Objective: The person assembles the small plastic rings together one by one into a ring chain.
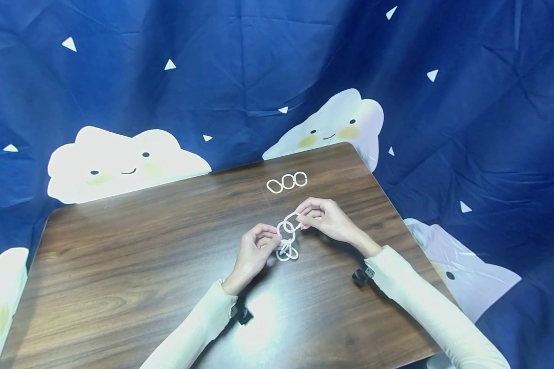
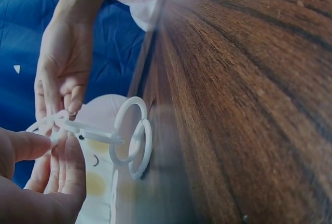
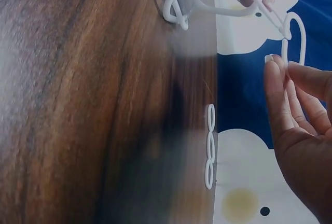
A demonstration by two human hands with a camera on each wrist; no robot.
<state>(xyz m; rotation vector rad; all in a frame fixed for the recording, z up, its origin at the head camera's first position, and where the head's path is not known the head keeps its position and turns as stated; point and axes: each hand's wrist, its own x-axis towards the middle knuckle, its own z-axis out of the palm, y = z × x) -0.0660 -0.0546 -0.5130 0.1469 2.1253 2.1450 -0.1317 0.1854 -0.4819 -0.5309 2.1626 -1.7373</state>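
Note:
My left hand and right hand hold a short chain of white plastic oval links between them. Thumb and fingers of the right hand pinch the end link, which hooks through its neighbour in the right wrist view. The left hand pinches the chain further along, its fingertips hiding part of the links there. Beyond that grip, a few joined links hang down close over the table, overlapping each other in the head view.
Three more white links lie in a row on the brown wooden table, beyond the right hand. Behind the table hangs a blue curtain with white clouds. A small black camera sits at the right wrist, another at the left.

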